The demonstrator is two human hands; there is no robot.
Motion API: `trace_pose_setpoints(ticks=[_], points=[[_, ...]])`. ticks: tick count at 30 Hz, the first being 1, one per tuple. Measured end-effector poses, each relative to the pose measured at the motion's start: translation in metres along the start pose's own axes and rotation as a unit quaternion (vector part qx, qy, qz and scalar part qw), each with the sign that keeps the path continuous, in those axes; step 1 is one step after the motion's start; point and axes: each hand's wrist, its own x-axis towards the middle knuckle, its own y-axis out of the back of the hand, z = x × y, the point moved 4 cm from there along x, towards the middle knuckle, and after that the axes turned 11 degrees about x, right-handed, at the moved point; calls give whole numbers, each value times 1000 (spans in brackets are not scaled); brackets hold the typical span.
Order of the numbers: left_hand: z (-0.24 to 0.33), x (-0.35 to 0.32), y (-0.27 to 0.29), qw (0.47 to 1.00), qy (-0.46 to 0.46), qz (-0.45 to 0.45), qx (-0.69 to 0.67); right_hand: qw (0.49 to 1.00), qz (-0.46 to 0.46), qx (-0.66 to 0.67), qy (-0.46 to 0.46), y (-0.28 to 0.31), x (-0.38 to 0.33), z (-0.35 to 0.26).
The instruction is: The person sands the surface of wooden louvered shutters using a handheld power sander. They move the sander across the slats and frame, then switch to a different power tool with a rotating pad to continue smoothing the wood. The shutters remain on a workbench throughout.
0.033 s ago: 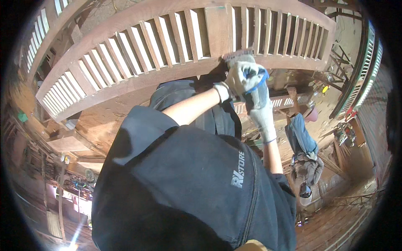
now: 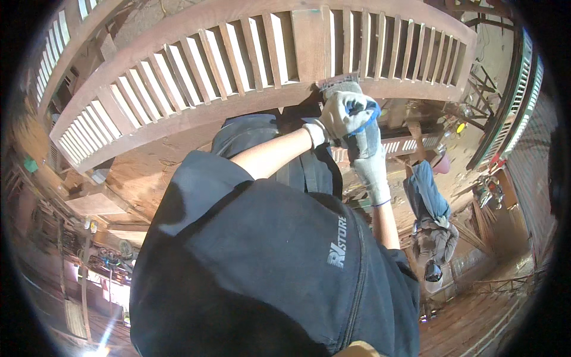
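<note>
A long brown louvred wooden shutter panel (image 2: 311,50) lies across the far side, bowed by the lens. Both my hands wear white and grey work gloves and are close together at its near rail. My left hand (image 2: 348,116) is closed, its grey fingertips on a flat, printed grey-brown piece (image 2: 339,80) that looks like sandpaper and lies against the rail. My right hand (image 2: 367,146) is pressed to the left one, fingers curled and mostly hidden by it. A strip of blue shows between the hands; I cannot make out what it is.
Another slatted panel (image 2: 55,41) stands at the far left, and green-edged ones (image 2: 505,107) lean at the right. A co-worker (image 2: 437,238) in blue trousers is at the lower right, near a purple bucket (image 2: 441,163). A wooden bench (image 2: 98,203) stands at the left.
My hands and the flat piece have shifted very slightly nearer to me along the panel's rail. The panel stays in place.
</note>
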Motion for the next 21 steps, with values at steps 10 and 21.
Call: trace_pose_setpoints(ticks=[10, 21], points=[[1, 13, 6, 994, -68, 73, -34, 996, 28, -34, 75, 1, 9, 3], [2, 14, 10, 994, -58, 83, -33, 991, 20, 59, -120, -1, 1, 15]])
